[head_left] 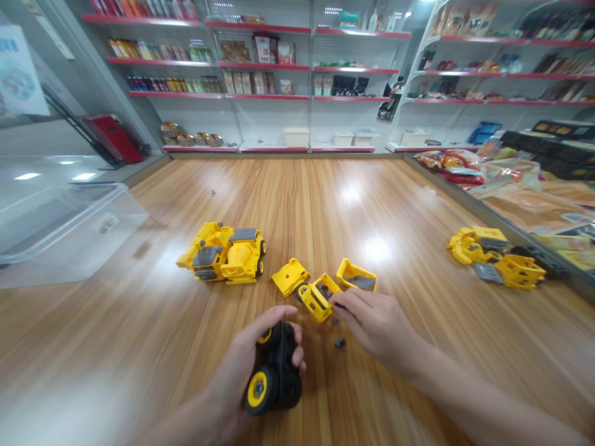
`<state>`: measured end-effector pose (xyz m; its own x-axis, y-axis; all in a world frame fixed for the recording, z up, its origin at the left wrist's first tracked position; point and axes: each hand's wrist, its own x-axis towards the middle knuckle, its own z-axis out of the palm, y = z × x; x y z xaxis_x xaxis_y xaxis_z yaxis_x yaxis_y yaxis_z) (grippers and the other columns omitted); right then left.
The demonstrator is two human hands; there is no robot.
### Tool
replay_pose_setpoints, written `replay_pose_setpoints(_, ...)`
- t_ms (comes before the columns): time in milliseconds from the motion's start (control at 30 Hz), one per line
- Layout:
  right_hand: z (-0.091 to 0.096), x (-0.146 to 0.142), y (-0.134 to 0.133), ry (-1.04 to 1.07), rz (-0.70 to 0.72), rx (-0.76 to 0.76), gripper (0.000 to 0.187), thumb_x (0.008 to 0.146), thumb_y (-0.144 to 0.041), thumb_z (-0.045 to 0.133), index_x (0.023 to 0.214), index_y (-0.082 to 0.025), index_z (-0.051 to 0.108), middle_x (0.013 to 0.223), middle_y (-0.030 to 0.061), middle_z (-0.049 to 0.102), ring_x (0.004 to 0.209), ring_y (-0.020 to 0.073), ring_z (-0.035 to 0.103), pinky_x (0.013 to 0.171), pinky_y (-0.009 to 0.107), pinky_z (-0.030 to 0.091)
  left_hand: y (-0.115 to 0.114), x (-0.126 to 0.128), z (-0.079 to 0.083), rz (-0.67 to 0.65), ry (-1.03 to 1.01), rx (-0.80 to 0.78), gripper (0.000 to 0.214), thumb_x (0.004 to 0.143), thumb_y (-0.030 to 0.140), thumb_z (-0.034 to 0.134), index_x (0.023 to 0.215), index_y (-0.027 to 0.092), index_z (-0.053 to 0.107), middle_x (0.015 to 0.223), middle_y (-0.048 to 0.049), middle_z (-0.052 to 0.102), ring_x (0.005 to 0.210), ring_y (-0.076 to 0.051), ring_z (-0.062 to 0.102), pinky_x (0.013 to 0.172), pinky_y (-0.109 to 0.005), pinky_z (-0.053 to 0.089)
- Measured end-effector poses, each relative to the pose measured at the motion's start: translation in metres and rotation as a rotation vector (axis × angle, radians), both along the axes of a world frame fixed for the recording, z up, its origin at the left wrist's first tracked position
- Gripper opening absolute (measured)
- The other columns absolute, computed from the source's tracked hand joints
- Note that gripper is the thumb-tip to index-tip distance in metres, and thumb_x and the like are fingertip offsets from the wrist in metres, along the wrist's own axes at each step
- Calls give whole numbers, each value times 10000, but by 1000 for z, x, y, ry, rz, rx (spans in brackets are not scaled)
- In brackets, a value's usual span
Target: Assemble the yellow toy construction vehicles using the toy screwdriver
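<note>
My left hand (242, 365) is closed around a black toy chassis with yellow-hubbed wheels (274, 375), held just above the wooden table (139, 347). My right hand (379, 322) reaches left, its fingertips pinched at a small dark part beside a yellow toy piece (318, 297). Two more yellow shell pieces lie close by, one to the left (290, 276) and one behind my right hand (357, 276). Two small dark screws (339, 342) lie on the table between my hands. What the pinched fingers hold is too small to name.
An assembled yellow toy truck (225, 254) stands to the left of the parts. More yellow toy parts (497, 257) lie at the right edge. A clear plastic bin (60, 229) sits at far left. Shop shelves (260, 65) line the back wall, and packaged goods (525, 179) fill the right.
</note>
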<state>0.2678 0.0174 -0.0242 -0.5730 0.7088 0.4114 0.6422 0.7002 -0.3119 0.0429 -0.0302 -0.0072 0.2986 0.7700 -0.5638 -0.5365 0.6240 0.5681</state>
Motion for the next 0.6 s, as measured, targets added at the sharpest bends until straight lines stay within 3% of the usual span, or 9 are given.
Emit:
replay_pose_setpoints(200, 16, 30, 8, 103, -204, 131, 132, 951, -194, 540, 1058, -192, 618, 955, 46, 703, 822, 149, 669, 738, 268, 486, 4, -6, 9, -120, 86, 118, 513, 918, 445, 503, 1389, 273, 392, 1011, -83, 642, 659, -185, 633, 579, -303, 464)
replay_pose_setpoints(333, 19, 38, 12, 46, -305, 122, 138, 954, -235, 533, 1036, -183, 631, 941, 60, 707, 779, 169, 673, 693, 293, 487, 9, -7, 10, -216, 62, 114, 573, 932, 432, 470, 1464, 304, 300, 1088, -121, 649, 659, -189, 653, 556, -285, 458)
replay_pose_setpoints(500, 20, 37, 8, 48, -341, 102, 228, 915, -203, 574, 1138, -202, 623, 953, 44, 726, 763, 167, 688, 674, 286, 501, 11, -6, 9, -272, 132, 108, 600, 918, 396, 503, 1464, 247, 303, 1028, -128, 667, 652, -207, 669, 588, -306, 472)
replay_pose_setpoints(600, 23, 33, -1, 134, -270, 166, 308, 878, -140, 600, 1180, -202, 605, 931, 32, 736, 729, 134, 690, 668, 248, 506, 9, -5, 9, -288, 160, 116, 564, 919, 383, 498, 1428, 199, 340, 984, -124, 670, 650, -216, 674, 602, -317, 475)
